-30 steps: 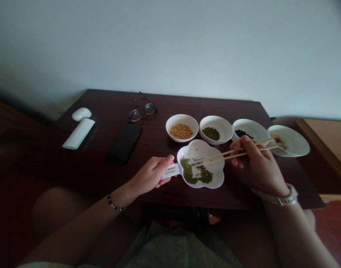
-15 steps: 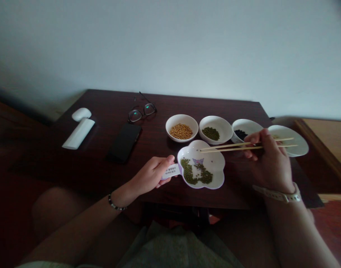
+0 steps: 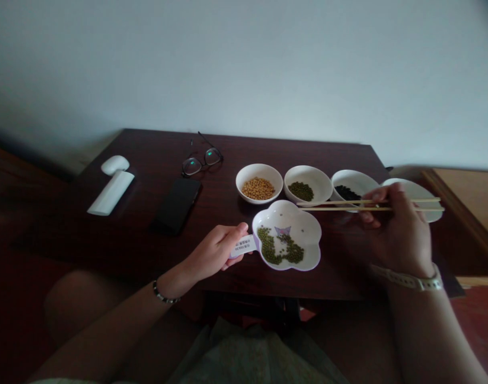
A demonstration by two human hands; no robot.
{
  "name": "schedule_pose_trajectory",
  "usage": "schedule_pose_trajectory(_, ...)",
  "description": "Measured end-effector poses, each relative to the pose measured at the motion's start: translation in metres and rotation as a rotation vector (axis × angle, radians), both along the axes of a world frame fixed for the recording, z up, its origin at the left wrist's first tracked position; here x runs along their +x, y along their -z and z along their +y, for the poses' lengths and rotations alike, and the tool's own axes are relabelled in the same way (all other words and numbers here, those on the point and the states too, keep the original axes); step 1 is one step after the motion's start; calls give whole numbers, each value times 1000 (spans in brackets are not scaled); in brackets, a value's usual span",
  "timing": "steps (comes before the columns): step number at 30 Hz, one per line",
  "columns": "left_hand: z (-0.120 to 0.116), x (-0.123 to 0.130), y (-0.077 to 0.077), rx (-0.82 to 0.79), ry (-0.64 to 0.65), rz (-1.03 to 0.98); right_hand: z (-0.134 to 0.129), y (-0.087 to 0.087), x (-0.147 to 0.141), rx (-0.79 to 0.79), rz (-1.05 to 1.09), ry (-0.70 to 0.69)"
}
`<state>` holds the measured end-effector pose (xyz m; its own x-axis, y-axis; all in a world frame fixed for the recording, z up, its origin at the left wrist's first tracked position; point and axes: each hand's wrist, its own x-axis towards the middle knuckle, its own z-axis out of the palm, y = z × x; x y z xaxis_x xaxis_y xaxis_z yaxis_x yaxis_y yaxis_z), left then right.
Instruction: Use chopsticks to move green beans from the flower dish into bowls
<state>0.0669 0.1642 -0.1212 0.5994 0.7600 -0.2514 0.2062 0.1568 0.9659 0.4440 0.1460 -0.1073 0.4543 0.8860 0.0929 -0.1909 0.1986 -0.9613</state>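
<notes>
Glossy white edged in lilac, petal-lobed and shallow: a flower-shaped dish [image 3: 308, 242], just in front of the bowls. Inside, small, round green beans [image 3: 269, 249] in a loose, curving patch beside a purple printed figure [image 3: 282, 231]. Flat handle [image 3: 244, 245] with a white printed label, gripped by the left hand [image 3: 216, 249], thumb on top, fingers curled below. Dark beaded bracelet [image 3: 162, 295] around the wrist.

Slim, pale, straight chopsticks [image 3: 334, 209], pinched between thumb and fingers of the right hand [image 3: 404, 229], tips close together near the dish's far rim. Perforated pale strap [image 3: 415, 282] on that wrist.

Behind, in a row, smooth white round bowls: one with tan beans [image 3: 258, 188], one with matte green beans [image 3: 301, 191], one with black beans [image 3: 346, 193], and a last bowl [image 3: 417, 191], partly hidden behind the hand. Farther left, flat black phone [image 3: 178, 205], thin-framed glasses [image 3: 202, 162] with clear lenses, and a smooth white device [image 3: 111, 192] with a rounded head. Beneath everything, dark reddish-brown table [image 3: 156, 149].
</notes>
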Motion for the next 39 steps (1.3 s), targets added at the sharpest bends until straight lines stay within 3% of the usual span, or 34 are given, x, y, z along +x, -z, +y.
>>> schedule_pose_trajectory(6,0,5,-4,7,-1,-5,-7,2,-21,-145,-46,-212)
schedule_pose_trajectory(11,0,6,-6,12,3,1,-9,6,-22,-186,-67,-269)
schedule_pose_trajectory(23,0,6,-5,16,1,12,-10,9,-20,-197,-80,-232)
schedule_pose_trajectory(31,-1,9,-8,21,-3,23,-10,8,-28,-152,-82,-320)
schedule_pose_trajectory(39,0,9,-7,21,1,24,-9,6,-32,-141,-108,-324)
